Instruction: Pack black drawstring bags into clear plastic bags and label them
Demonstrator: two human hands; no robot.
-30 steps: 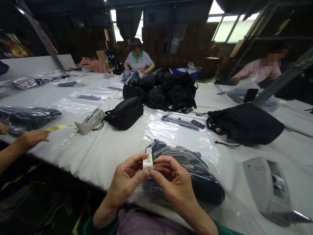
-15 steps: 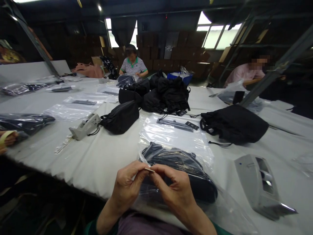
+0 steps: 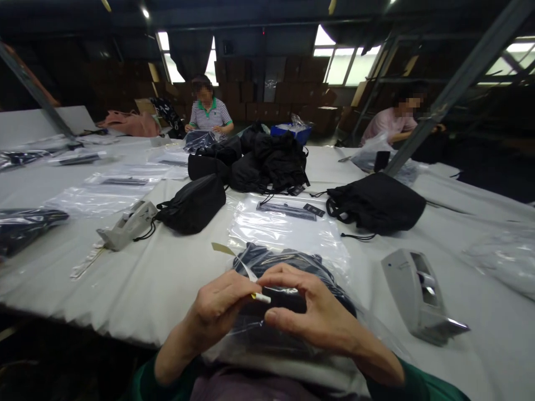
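Note:
My left hand [image 3: 223, 298] pinches a narrow paper strip [image 3: 244, 268] between thumb and fingers. One end of the strip curls up and away, pale yellow at its tip; a small white rolled end with a yellow edge sticks out towards my right hand. My right hand [image 3: 311, 309] curves beside it, thumb and fingers apart, with its fingertips close to the strip. Whether they touch it I cannot tell. Beneath both hands lies a black bag in clear plastic [image 3: 288, 262], partly hidden by them.
Clear plastic bags [image 3: 284, 228] lie just beyond. Black drawstring bags [image 3: 376, 203] sit at the right, the left and in a central heap [image 3: 271, 161]. Grey tape dispensers stand at right [image 3: 418, 295] and left [image 3: 129, 225]. Two people work across the white table [image 3: 175, 284].
My right thumb and fingers have parted from the pinch at the strip. The strip's curled end now shows above my left hand. The view has turned slightly right.

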